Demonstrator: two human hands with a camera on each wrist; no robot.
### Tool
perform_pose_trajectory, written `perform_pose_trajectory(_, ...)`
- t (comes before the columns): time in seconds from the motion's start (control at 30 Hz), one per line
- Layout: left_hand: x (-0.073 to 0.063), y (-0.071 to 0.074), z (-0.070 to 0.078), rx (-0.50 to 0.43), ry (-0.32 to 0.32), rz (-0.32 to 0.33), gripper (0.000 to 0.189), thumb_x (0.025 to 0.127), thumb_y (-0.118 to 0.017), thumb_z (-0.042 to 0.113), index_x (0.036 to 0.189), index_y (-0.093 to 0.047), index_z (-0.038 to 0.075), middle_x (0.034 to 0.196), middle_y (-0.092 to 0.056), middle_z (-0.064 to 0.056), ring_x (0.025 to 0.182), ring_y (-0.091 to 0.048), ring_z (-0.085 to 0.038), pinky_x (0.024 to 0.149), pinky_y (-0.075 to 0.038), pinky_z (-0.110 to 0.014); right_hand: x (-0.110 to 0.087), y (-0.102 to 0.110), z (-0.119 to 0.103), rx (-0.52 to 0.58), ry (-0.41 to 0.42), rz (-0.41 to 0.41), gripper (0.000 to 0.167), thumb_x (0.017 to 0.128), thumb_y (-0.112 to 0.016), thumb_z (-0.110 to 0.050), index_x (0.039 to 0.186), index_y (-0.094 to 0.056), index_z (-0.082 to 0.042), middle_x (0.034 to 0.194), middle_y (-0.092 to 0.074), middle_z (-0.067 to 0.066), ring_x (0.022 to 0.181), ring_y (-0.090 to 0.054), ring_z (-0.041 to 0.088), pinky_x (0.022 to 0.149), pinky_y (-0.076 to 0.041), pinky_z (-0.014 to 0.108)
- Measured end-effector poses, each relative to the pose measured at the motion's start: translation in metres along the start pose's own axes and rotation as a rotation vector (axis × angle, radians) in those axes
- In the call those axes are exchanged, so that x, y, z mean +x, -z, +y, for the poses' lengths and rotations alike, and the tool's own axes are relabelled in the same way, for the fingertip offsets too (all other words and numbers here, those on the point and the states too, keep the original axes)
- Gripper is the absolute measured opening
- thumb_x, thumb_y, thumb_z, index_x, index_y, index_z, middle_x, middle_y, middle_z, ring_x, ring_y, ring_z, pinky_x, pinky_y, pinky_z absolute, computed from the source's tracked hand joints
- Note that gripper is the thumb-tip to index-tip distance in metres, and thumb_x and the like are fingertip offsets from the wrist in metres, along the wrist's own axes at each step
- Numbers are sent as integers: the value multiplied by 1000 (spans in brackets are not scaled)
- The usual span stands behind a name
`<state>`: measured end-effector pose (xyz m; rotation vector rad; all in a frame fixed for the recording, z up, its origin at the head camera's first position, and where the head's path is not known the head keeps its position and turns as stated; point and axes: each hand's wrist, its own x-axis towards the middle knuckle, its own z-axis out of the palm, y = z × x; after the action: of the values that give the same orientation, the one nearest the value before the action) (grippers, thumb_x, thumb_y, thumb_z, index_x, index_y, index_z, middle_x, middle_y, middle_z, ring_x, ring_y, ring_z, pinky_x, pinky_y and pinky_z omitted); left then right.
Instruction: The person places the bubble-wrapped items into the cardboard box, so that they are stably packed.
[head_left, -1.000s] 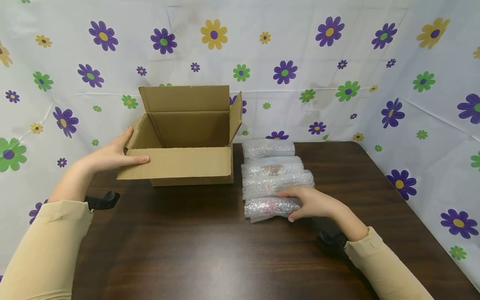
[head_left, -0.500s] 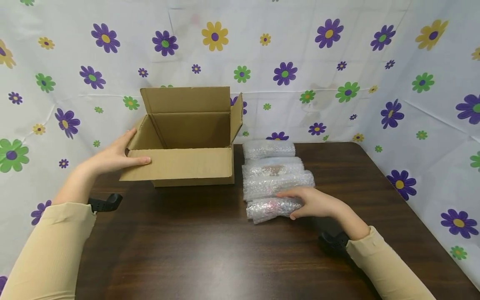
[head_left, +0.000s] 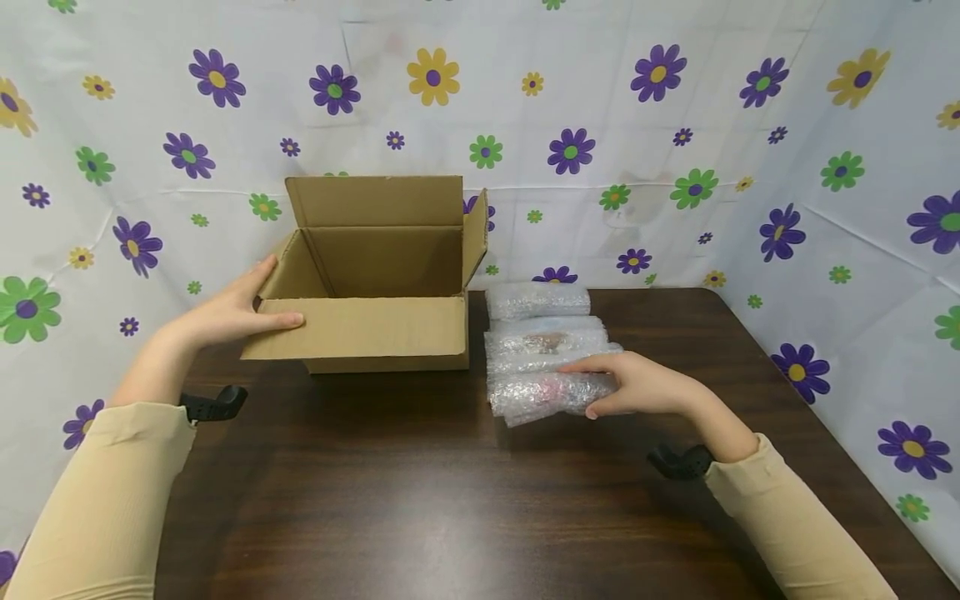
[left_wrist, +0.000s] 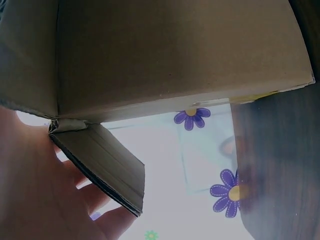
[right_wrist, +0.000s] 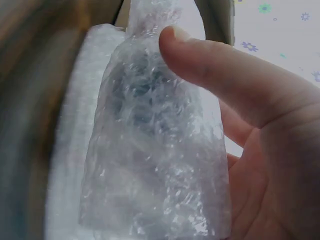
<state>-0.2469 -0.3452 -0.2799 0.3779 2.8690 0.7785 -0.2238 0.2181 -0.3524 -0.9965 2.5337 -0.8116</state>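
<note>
An open cardboard box point(head_left: 367, 325) stands at the back left of the table, flaps spread. My left hand point(head_left: 225, 317) holds its left front corner, thumb over the front flap; in the left wrist view the fingers pass behind a side flap point(left_wrist: 105, 160). To the right of the box, my right hand point(head_left: 645, 385) grips the right end of the nearest bubble-wrapped bundle point(right_wrist: 155, 140), thumb on one side and fingers on the other. Reddish and dark patches show through its wrap. Whatever is inside is hidden.
Behind the held bundle lie several more bubble-wrapped rolls, among them a far roll point(head_left: 538, 300) and one with a brownish patch point(head_left: 547, 335). They lie close beside the box. A flower-printed cloth point(head_left: 510, 100) hangs behind the dark wooden table point(head_left: 420, 508).
My right hand has raised the nearest bundle and shifted it slightly away from me, so it overlaps the roll behind it. My left hand has stayed on the box.
</note>
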Motion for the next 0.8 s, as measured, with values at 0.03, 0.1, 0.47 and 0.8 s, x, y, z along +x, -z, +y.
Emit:
perform_pose_trajectory(0.03, 0, 0, 0, 1, -1, 0, 109, 89, -67, 43, 153, 15, 9, 158, 16, -20, 144, 10, -42, 111, -4, -65, 0, 3, -2, -1, 2, 3, 63, 81, -79, -32, 139, -54, -28, 138, -54, -4, 103, -55, 14, 89, -45, 38)
perform_pose_trajectory(0.1, 0, 0, 0, 2, -3, 0, 109, 89, -67, 43, 153, 15, 9, 158, 15, -21, 144, 9, -42, 111, -5, -66, 1, 9, -7, -6, 10, 7, 63, 81, -80, -31, 139, -55, -28, 140, -52, -4, 119, -51, 16, 98, -44, 43)
perform_pose_trajectory(0.47, 0, 1, 6, 20, 2, 0, 110, 89, -67, 44, 153, 13, 5, 157, 11, -27, 143, 5, -46, 110, -7, -66, 11, 44, -37, -9, 97, -49, 63, 84, -76, -35, 142, -51, -25, 143, -49, -6, 135, -40, 20, 107, -36, 50)
perform_pose_trajectory(0.8, 2, 2, 6, 27, -1, 3, 111, 87, -69, 44, 153, 11, 3, 156, 7, -30, 142, 1, -49, 109, -9, -68, 31, 69, -57, 19, 135, -83, 64, 86, -75, -33, 143, -50, -21, 144, -49, -3, 135, -40, 18, 107, -37, 46)
